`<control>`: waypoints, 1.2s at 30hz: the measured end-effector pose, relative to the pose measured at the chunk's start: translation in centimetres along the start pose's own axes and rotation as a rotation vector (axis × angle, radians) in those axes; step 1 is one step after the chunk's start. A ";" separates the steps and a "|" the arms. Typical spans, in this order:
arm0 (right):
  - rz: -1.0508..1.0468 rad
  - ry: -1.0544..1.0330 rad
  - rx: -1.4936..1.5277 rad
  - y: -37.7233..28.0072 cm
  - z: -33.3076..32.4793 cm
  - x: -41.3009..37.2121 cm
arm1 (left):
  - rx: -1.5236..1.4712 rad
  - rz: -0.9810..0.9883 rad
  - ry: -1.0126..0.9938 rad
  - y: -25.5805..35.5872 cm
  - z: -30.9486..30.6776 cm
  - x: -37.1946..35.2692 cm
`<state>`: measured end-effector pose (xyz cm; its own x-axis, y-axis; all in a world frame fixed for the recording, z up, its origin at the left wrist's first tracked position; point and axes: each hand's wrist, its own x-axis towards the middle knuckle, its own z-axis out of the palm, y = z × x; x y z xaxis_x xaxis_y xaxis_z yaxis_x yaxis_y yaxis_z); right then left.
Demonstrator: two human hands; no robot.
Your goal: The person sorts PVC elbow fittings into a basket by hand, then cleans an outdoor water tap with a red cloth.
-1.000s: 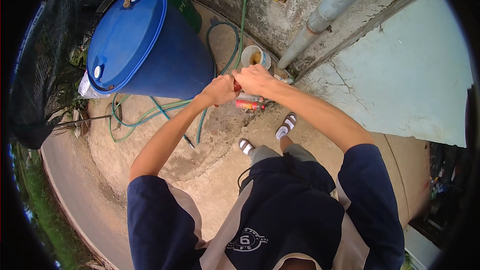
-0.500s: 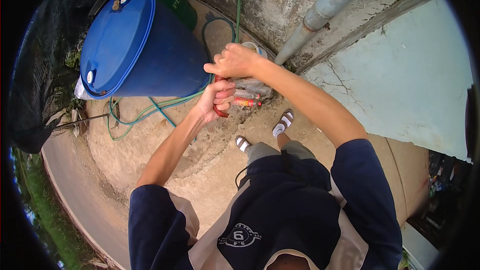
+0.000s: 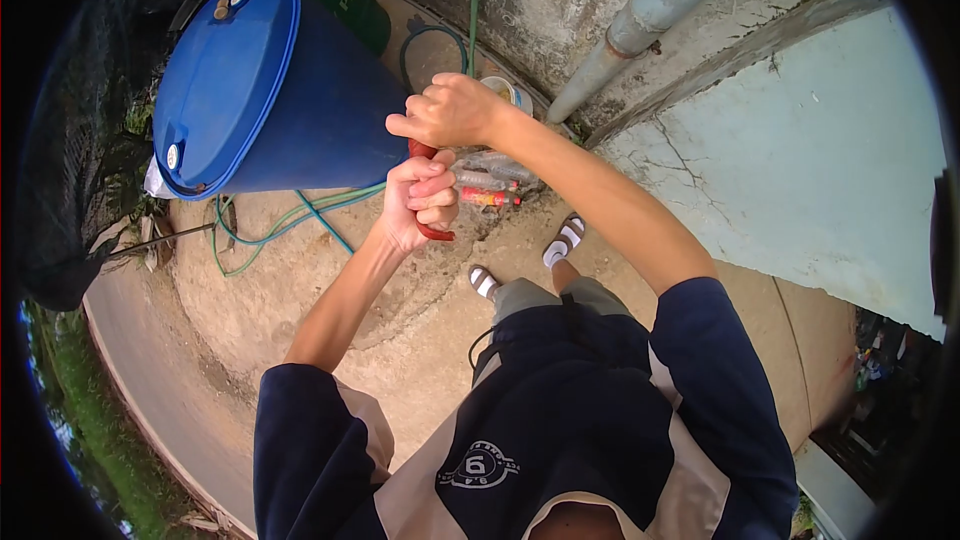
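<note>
A narrow red item [image 3: 436,233], perhaps twisted cloth, runs through both hands beside the blue barrel [image 3: 330,105]. My left hand [image 3: 420,202] is closed round its lower part, and a curled end sticks out below the fist. Just above, my right hand [image 3: 448,112] is a fist on the upper part, thumb pointing left. A short red stretch shows between the two fists. What lies inside the fingers is hidden.
Plastic bottles [image 3: 487,197] lie on the ground behind the hands, near a white bucket [image 3: 508,92]. Green hoses [image 3: 318,208] cross the concrete by the barrel. A grey pipe [image 3: 640,20] leans along the wall. A green barrel [image 3: 345,0] stands behind.
Both hands have shifted slightly left with the red item, and the right fist has also risen a little. Both remain closed.
</note>
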<state>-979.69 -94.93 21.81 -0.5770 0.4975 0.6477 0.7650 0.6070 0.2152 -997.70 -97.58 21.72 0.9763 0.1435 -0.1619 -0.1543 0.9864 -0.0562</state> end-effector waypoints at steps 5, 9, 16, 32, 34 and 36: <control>0.121 -0.019 -0.032 -1.4 0.4 -2.4 | 1.155 -0.093 0.631 2.2 2.3 -0.1; 0.448 -0.349 0.142 -3.6 -1.7 -4.9 | 2.645 0.408 0.552 4.1 0.7 1.3; 1.116 -0.405 1.225 -5.1 -8.8 -4.4 | 3.225 1.058 -0.110 5.9 2.9 2.1; 1.370 -0.870 2.012 -5.1 -7.3 -3.8 | 3.156 0.206 -0.145 3.0 6.2 1.0; 1.321 -1.009 1.750 -4.5 -6.9 -3.4 | 3.012 0.014 0.006 2.5 5.9 0.6; 1.160 -1.103 1.459 -4.0 -6.0 -3.4 | 2.834 -0.061 0.218 1.6 5.7 0.5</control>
<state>-979.08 -102.75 23.14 -0.4370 0.6280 -0.6439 0.4081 -0.4996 -0.7641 -996.56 -95.43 27.12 0.9325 0.2775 -0.2313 0.3414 -0.8862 0.3132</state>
